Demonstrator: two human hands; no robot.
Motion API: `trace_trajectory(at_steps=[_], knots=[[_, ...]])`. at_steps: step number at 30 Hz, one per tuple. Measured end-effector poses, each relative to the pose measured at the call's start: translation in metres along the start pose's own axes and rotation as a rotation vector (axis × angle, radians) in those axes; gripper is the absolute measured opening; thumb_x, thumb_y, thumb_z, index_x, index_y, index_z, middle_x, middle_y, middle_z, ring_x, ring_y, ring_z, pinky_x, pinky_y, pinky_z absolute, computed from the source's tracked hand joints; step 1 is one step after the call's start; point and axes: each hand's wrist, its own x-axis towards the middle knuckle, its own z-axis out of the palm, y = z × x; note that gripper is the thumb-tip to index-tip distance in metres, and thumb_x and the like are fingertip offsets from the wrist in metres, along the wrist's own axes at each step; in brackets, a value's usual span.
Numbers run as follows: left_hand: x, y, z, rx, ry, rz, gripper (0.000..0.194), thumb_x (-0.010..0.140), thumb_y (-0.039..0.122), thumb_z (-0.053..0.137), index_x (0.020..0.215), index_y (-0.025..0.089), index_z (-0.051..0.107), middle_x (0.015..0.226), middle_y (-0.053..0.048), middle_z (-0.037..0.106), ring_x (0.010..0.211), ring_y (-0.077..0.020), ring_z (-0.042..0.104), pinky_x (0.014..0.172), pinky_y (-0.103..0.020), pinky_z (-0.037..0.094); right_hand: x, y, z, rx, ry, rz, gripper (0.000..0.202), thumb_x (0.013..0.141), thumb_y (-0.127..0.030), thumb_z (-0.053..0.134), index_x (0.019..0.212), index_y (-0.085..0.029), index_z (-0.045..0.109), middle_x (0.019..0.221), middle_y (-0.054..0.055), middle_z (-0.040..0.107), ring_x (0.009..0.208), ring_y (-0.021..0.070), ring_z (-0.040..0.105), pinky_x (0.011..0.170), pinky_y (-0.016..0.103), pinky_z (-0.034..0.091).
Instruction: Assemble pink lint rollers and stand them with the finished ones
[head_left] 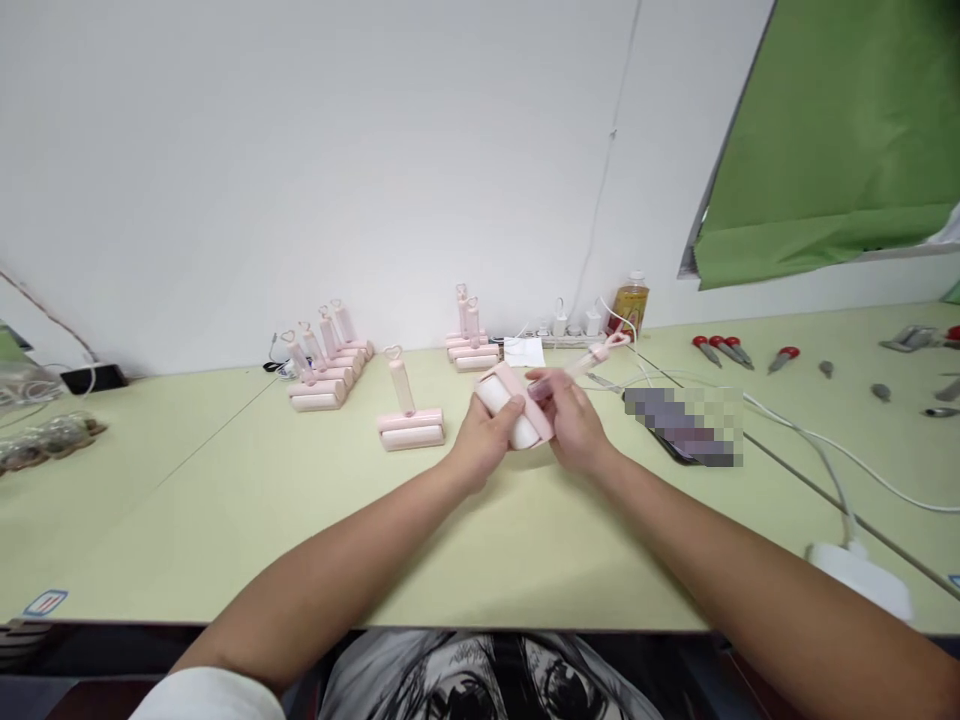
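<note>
A pink roller with a white cylinder point(504, 402) is held above the table in both hands, tilted, its clear handle and heart-shaped loop pointing up to the right. My left hand point(484, 440) grips the roller head from the left, thumb over the white cylinder. My right hand point(574, 422) is closed round the base of the handle at the head's right side. One similar pink roller point(411, 428) stands upright on the table left of my hands.
Several pink rollers point(319, 392) stand at the back left, more point(476, 357) at the back middle. A power strip point(574, 340), bottle point(630, 305), blurred phone point(679, 430), cables and a white adapter point(859, 580) lie right. Red-handled tools point(726, 348) are farther right.
</note>
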Motion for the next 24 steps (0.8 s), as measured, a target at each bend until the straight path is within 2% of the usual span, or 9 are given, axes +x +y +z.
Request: trace_trajectory(at_steps=[3,4,5,6,8,10,15,20,24], knots=[[-0.013,0.008,-0.024,0.021,0.099,0.003,0.049,0.076,0.051,0.063,0.111,0.021,0.048,0.09,-0.003,0.061,0.068,-0.0141,0.057,0.055,-0.024,0.047,-0.003,0.002,-0.005,-0.202,-0.499,0.076,0.043,0.063,-0.037,0.078,0.1,-0.023,0.064,0.086,0.001,0.064,0.078,0.018,0.06,0.07,0.03,0.05],[-0.014,0.012,-0.033,0.047,0.07,-0.013,0.048,0.076,0.051,0.063,0.11,0.02,0.05,0.084,-0.001,0.06,0.063,-0.0128,0.054,0.053,-0.023,0.044,-0.002,0.004,-0.009,-0.284,-0.605,0.082,0.04,0.062,-0.034,0.079,0.097,-0.022,0.066,0.087,0.002,0.065,0.081,0.0189,0.06,0.073,0.031,0.049],[-0.014,0.014,-0.041,0.084,-0.004,-0.05,0.047,0.076,0.051,0.063,0.11,0.02,0.053,0.081,-0.001,0.06,0.06,-0.0122,0.053,0.051,-0.023,0.042,0.001,0.006,-0.013,-0.341,-0.648,0.085,0.034,0.064,-0.033,0.077,0.095,-0.021,0.067,0.087,0.003,0.066,0.082,0.0191,0.06,0.075,0.031,0.049],[-0.013,0.016,-0.047,0.129,-0.112,-0.091,0.048,0.074,0.049,0.065,0.11,0.019,0.055,0.081,-0.001,0.06,0.061,-0.0126,0.053,0.052,-0.023,0.041,0.004,0.008,-0.017,-0.357,-0.641,0.1,0.031,0.066,-0.035,0.076,0.092,-0.02,0.068,0.086,0.003,0.066,0.078,0.0182,0.06,0.073,0.031,0.049],[-0.011,0.017,-0.055,0.237,-0.31,-0.159,0.048,0.072,0.045,0.069,0.111,0.019,0.059,0.084,-0.003,0.063,0.066,-0.0145,0.056,0.055,-0.023,0.04,0.008,0.012,-0.021,-0.289,-0.51,0.153,0.032,0.074,-0.044,0.068,0.094,-0.019,0.066,0.08,0.002,0.064,0.067,0.015,0.057,0.062,0.029,0.048],[-0.01,0.015,-0.056,0.329,-0.41,-0.188,0.045,0.073,0.043,0.068,0.111,0.019,0.062,0.09,-0.004,0.065,0.072,-0.0165,0.058,0.058,-0.024,0.041,0.009,0.014,-0.021,-0.194,-0.439,0.228,0.035,0.077,-0.051,0.063,0.093,-0.019,0.064,0.075,0.001,0.06,0.059,0.0128,0.053,0.05,0.026,0.045],[-0.011,0.011,-0.056,0.484,-0.472,-0.215,0.043,0.076,0.044,0.062,0.111,0.019,0.065,0.096,-0.004,0.067,0.079,-0.0181,0.06,0.061,-0.025,0.041,0.001,0.013,-0.015,-0.174,-0.525,0.35,0.033,0.066,-0.037,0.078,0.083,-0.019,0.056,0.069,-0.004,0.053,0.053,0.0092,0.05,0.042,0.021,0.042],[-0.006,0.008,-0.066,0.733,-0.439,-0.132,0.042,0.077,0.047,0.06,0.11,0.02,0.064,0.097,-0.003,0.068,0.082,-0.0187,0.06,0.065,-0.025,0.041,0.003,0.015,-0.02,-0.165,-0.667,0.48,0.041,0.06,-0.024,0.083,0.088,-0.021,0.053,0.083,-0.003,0.057,0.062,0.0098,0.056,0.047,0.021,0.048],[-0.004,0.006,-0.07,0.826,-0.485,-0.119,0.042,0.078,0.052,0.056,0.104,0.02,0.064,0.093,-0.002,0.067,0.079,-0.0183,0.06,0.063,-0.025,0.04,0.005,0.019,-0.023,-0.135,-0.681,0.56,0.036,0.063,-0.027,0.082,0.083,-0.019,0.053,0.074,-0.004,0.056,0.058,0.0087,0.054,0.048,0.022,0.05]])
